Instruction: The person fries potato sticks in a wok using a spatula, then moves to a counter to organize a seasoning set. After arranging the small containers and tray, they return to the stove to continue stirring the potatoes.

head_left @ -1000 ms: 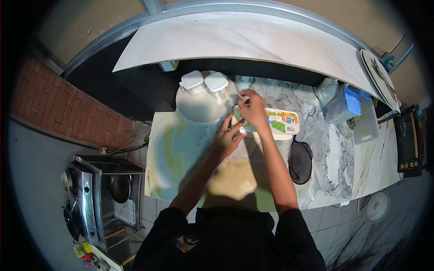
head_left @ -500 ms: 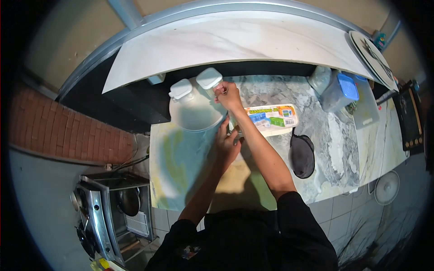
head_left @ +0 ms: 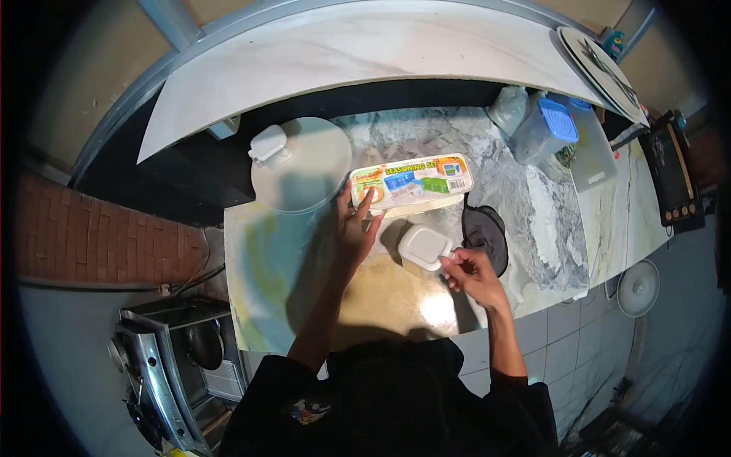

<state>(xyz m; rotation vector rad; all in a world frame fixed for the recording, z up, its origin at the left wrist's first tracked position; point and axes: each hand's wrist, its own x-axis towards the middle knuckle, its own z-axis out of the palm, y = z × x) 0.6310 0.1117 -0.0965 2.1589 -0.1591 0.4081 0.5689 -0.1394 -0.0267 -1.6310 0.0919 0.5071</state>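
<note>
The right hand [head_left: 474, 278] pinches the right edge of a white-lidded jar [head_left: 425, 247], now on the near side of the seasoning set box [head_left: 411, 183]; in the preceding frame this jar was at the round board [head_left: 306, 186]. Contact between jar and counter cannot be confirmed. The left hand [head_left: 356, 232], fingers spread, touches the box's left end. A second jar [head_left: 269, 142] remains on the board, far left. A dark pouch [head_left: 487, 236] lies right of the held jar.

Surface: marble-patterned counter [head_left: 544, 228]; blue-lidded container [head_left: 547, 129] at far right. Room: stove [head_left: 152, 373] at left, brick wall [head_left: 99, 198] beyond, oven [head_left: 671, 179] at right.
</note>
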